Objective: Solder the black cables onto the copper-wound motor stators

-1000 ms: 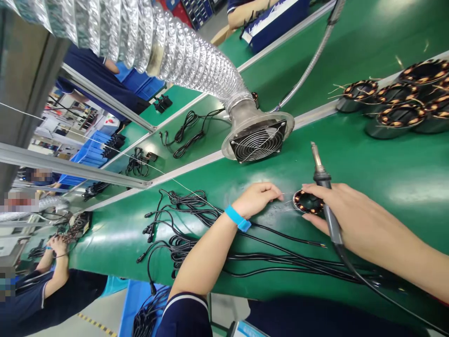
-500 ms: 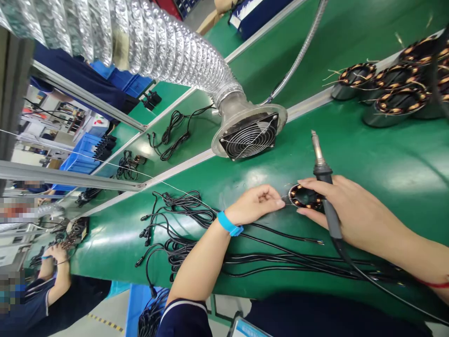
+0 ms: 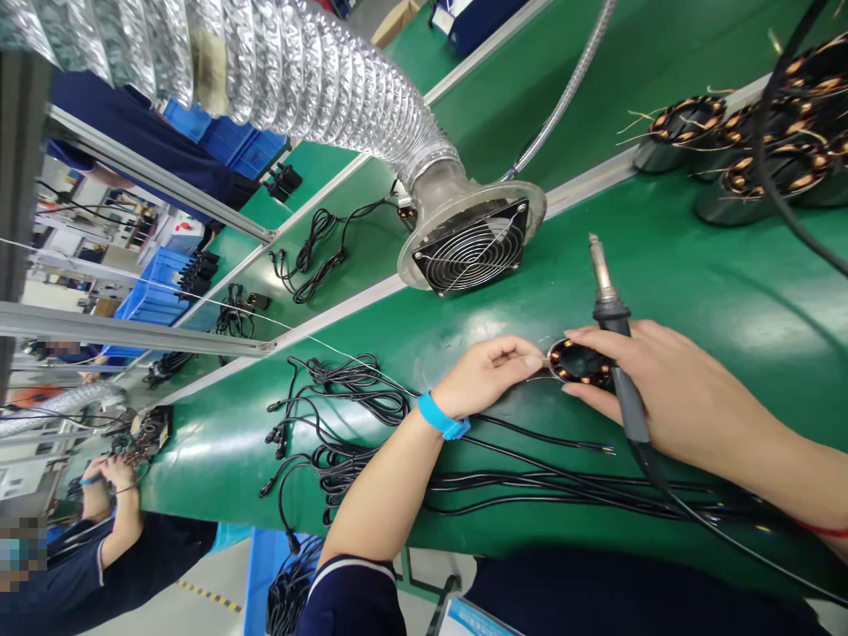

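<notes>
My right hand (image 3: 669, 389) holds a soldering iron (image 3: 619, 353), its metal tip pointing up and away from me. The same hand's thumb and fingers also grip a motor stator (image 3: 563, 360), a ring with copper windings. Part of the ring is hidden behind the hand and the iron. At the stator's left edge, my left hand (image 3: 496, 371) is closed in a pinch on a thin wire lead from the ring. A blue band circles my left wrist. Black power cables (image 3: 530, 481) lie under and in front of my forearms.
A fume extractor with a fan grille (image 3: 473, 256) hangs beyond my hands on a silver duct (image 3: 331, 79). Several stators (image 3: 735, 199) stand at the back right. A blue bin (image 3: 261, 565) holds cables below the bench edge. A co-worker's hands (image 3: 109, 477) are at far left.
My left hand has shifted slightly right, closer to the stator, and its fingers now meet at the lead. My right hand still holds the iron and the stator. The view has shifted slightly.
</notes>
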{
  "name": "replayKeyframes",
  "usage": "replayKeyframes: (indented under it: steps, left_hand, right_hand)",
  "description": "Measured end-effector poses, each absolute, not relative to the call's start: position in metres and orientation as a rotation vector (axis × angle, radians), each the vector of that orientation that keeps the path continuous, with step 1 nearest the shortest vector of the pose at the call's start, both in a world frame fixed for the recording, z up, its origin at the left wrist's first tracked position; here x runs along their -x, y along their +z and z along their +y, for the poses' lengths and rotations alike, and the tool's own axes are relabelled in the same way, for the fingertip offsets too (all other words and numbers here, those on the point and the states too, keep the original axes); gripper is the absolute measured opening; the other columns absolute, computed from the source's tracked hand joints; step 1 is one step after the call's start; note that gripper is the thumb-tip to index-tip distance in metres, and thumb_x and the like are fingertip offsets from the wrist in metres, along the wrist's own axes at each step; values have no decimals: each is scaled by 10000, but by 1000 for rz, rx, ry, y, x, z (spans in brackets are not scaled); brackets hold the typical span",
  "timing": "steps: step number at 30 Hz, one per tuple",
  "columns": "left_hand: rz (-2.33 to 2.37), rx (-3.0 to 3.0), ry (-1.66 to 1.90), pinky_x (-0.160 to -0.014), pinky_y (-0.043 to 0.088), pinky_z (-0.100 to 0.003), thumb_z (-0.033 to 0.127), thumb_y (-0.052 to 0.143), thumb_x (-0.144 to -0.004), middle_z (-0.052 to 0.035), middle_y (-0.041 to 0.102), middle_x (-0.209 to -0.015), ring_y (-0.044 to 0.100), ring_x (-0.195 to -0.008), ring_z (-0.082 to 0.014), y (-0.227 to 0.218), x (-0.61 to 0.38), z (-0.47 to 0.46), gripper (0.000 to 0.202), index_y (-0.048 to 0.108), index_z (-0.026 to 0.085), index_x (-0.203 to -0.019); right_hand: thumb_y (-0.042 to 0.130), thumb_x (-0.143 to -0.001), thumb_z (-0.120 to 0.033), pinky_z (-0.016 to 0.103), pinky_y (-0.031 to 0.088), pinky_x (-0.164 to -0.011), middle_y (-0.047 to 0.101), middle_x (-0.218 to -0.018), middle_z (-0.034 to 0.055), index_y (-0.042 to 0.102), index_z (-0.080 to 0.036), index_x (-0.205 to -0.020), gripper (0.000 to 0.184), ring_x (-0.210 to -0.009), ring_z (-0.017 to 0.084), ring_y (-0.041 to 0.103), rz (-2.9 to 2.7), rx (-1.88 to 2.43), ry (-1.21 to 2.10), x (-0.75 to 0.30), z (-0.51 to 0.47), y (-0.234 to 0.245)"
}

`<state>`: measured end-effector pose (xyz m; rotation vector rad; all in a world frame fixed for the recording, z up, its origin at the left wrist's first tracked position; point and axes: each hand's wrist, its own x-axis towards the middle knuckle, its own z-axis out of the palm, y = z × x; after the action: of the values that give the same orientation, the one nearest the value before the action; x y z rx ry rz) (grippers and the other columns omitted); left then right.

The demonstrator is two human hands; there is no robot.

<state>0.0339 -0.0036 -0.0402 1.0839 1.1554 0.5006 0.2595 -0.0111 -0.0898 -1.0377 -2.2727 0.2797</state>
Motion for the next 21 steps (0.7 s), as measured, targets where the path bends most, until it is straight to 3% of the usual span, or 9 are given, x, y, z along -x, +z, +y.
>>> replayKeyframes:
  steps: [4, 9, 12, 15, 18, 21]
  left_hand:
    - [1184, -1228, 369, -643, 419, -221, 311, 768, -888, 24, 597, -740, 475, -658, -86, -41, -29, -9, 182, 686, 151, -860]
    - [1135, -1289, 449, -837, 498, -265, 160, 669, -923, -22, 708, -867, 586, -810, -121, -40, -34, -8, 151, 751, 158, -795]
    - [1023, -1115, 397, -709, 461, -256, 240, 675, -928, -5, 647, -772, 496, -657, -95, -44, -39, -9, 167, 751, 148, -811]
    - [1032, -1128, 283, -631, 403, -253, 333, 600, -995, 17, 564, -729, 400, -590, -87, -43, -44, -13, 243, 742, 138, -967]
    - [1127, -1523, 50, -746, 471, -281, 342, 689, -960, -13, 606, -863, 540, -748, -136, -36, -50, -22, 262, 708, 142, -1128]
    - [1065, -1933, -327, -840, 523, -340, 328, 738, -926, -84, 667, -1104, 641, -929, -219, -28, -58, -34, 271, 705, 167, -1142]
  right_hand:
    - [359, -1095, -617, 412, 511, -695, 609, -820, 95, 634, -207, -1245, 516, -802, 291, 617, -2245, 1144, 381, -265, -9, -89]
    - [392, -1089, -587, 419, 524, -726, 645, -903, 117, 636, -202, -1253, 484, -854, 296, 621, -2219, 1159, 402, -263, -12, -92]
    - [404, -1085, -544, 403, 516, -722, 665, -935, 114, 652, -211, -1267, 454, -860, 284, 629, -2259, 1098, 445, -263, -10, -94]
    - [412, -1092, -490, 419, 521, -784, 690, -975, 114, 648, -207, -1320, 434, -885, 278, 652, -2277, 1060, 442, -268, -6, -97]
    - [430, -1089, -432, 448, 530, -864, 718, -1124, 130, 603, -196, -1382, 415, -966, 287, 676, -2248, 1043, 383, -275, 0, -98]
    - [475, -1066, -396, 442, 536, -912, 709, -1259, 121, 548, -211, -1438, 421, -1053, 285, 676, -2190, 1010, 372, -279, 3, -96]
